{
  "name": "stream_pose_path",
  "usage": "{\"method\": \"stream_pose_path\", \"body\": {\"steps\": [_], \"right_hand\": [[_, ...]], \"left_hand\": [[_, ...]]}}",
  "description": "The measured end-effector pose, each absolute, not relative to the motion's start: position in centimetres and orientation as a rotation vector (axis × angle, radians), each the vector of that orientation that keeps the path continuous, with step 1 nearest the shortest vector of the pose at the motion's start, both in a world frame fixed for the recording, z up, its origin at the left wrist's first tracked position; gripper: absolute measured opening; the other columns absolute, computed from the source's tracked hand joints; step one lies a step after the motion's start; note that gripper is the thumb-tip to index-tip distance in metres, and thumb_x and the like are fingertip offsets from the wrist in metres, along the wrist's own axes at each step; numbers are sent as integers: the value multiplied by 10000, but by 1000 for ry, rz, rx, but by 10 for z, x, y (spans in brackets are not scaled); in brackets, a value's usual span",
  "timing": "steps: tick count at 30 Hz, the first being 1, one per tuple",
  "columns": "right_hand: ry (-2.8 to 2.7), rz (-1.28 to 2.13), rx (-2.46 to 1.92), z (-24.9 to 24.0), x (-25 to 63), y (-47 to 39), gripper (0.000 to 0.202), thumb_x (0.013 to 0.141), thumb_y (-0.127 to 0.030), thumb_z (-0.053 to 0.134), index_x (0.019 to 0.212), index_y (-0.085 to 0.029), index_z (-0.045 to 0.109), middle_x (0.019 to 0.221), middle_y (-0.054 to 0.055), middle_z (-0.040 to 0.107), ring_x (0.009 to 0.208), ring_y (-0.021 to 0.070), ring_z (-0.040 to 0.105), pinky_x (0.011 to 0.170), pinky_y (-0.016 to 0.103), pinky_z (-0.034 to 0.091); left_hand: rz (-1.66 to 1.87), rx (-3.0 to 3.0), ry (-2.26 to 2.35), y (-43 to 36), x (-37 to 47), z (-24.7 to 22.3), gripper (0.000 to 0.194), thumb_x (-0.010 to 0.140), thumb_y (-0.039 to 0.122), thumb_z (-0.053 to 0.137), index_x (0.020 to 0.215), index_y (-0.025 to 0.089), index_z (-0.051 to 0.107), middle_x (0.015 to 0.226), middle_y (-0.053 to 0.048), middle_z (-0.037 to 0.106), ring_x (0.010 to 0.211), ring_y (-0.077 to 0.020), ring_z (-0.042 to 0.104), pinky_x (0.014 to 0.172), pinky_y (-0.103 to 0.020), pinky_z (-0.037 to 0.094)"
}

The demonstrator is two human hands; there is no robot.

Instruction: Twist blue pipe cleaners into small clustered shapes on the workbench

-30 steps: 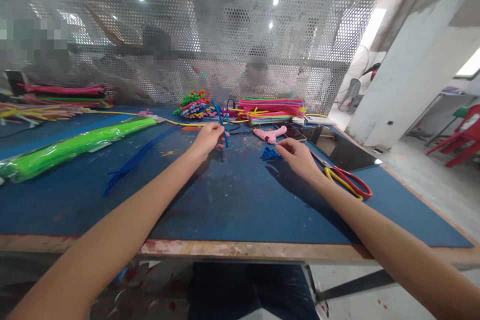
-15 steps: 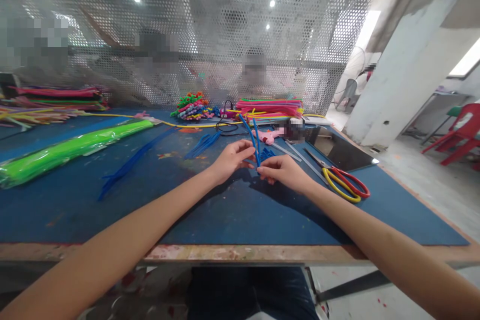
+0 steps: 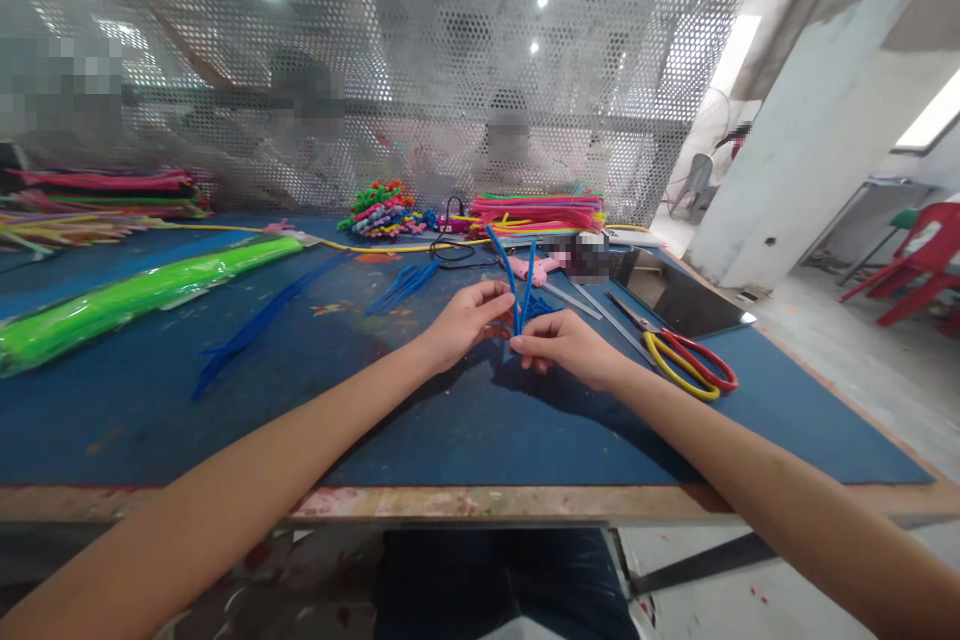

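Note:
Two blue pipe cleaner ends (image 3: 531, 272) stick up in a V between my hands, joined low down near my fingertips. My left hand (image 3: 478, 320) is closed, pinching the blue pipe cleaner from the left between thumb and fingers. Lower and to the right, my right hand (image 3: 556, 345) pinches its bottom part. Both hands are raised over the blue mat (image 3: 450, 435). Behind my right fingers lies a small pile of short blue pieces (image 3: 546, 304), partly hidden. A pink glue gun (image 3: 534, 270) rests just beyond the pipe cleaner.
Scissors (image 3: 690, 362) with red and yellow handles lie right of my hand, by a dark glossy panel (image 3: 679, 292). Blue pipe cleaners (image 3: 259, 325) and a bright green packet (image 3: 161, 288) lie left. Colourful bundles (image 3: 536, 213) line the back before a perforated metal screen (image 3: 420, 70).
The right-hand blue end has swung rightward, so the V stands wider open. Both hands keep their grip in nearly the same place.

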State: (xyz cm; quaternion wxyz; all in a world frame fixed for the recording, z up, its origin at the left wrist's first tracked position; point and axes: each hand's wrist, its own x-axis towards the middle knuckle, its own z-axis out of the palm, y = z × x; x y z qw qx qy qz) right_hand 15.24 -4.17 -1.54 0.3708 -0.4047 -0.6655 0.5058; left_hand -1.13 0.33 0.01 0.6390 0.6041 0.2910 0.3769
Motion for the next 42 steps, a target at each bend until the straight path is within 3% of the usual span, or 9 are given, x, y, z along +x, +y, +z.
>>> {"method": "stream_pose_path", "body": {"steps": [4, 8, 13, 17, 23, 29, 33, 37, 42], "right_hand": [[-1776, 1250, -1023, -14, 152, -43, 318, 753, -415, 606, 599, -146, 534, 533, -33, 515, 489, 70, 449, 482, 206, 320], [-1900, 1078, -1048, -15, 154, -41, 308, 771, -396, 574, 596, -145, 537, 539, -34, 497, 501, 74, 415, 500, 214, 318], [-1999, 776, -1179, -14, 157, -40, 231, 758, -306, 562, 592, -146, 585, 507, -35, 491, 492, 77, 397, 481, 204, 284], [-2003, 540, -1233, -8, 159, -43, 190, 737, -243, 546, 574, -151, 582, 491, -38, 482, 477, 73, 369, 477, 207, 259], [-1900, 478, -1223, -1, 165, -41, 269, 755, -295, 543, 528, -160, 489, 485, -47, 397, 489, 76, 325, 486, 221, 238], [-2015, 467, -1171, 2, 162, -44, 298, 810, -307, 501, 550, -163, 483, 502, -51, 368, 496, 77, 316, 489, 214, 231], [-2120, 58, -1243, 0, 157, -49, 256, 807, -183, 498, 552, -158, 504, 533, -19, 474, 510, 90, 385, 527, 229, 252], [-2268, -414, -1283, -4, 156, -53, 235, 834, -111, 442, 644, -144, 576, 618, 50, 574, 569, 133, 474, 559, 264, 262], [-2426, -740, -1335, -2, 152, -59, 229, 815, -46, 425, 692, -128, 599, 644, 88, 596, 601, 166, 518, 508, 286, 210]], "left_hand": [[839, 1417, 695, 2, -12, 1, 323, 676, 414, 679, 807, 157, 534, 692, 37, 534, 607, -86, 525, 587, -225, 446], [726, 1562, 738, 5, -15, 3, 389, 685, 366, 683, 1002, 162, 588, 746, 5, 604, 598, -91, 542, 557, -213, 430], [782, 1865, 738, 3, -16, 4, 200, 683, 321, 681, 800, 158, 687, 723, -15, 669, 655, -131, 594, 634, -234, 461], [935, 1939, 807, -4, -14, 6, 201, 662, 349, 693, 738, 162, 694, 752, -32, 685, 718, -172, 619, 718, -272, 485], [1132, 1770, 823, -3, -13, 11, 478, 649, 345, 700, 1075, 181, 557, 966, -57, 631, 778, -158, 599, 622, -241, 494], [841, 1855, 859, -2, -13, 10, 281, 672, 403, 668, 777, 150, 605, 674, 1, 599, 578, -102, 524, 521, -196, 414], [846, 1857, 979, -11, -10, 7, 323, 686, 468, 644, 644, 157, 566, 483, 41, 501, 432, -75, 426, 433, -194, 335], [720, 1640, 1082, -23, -2, 7, 406, 716, 535, 563, 561, 162, 526, 432, 45, 441, 356, -64, 367, 359, -198, 272], [622, 1262, 1039, -39, 8, 11, 296, 727, 384, 512, 543, 154, 485, 451, 46, 419, 354, -37, 301, 346, -168, 179]]}}
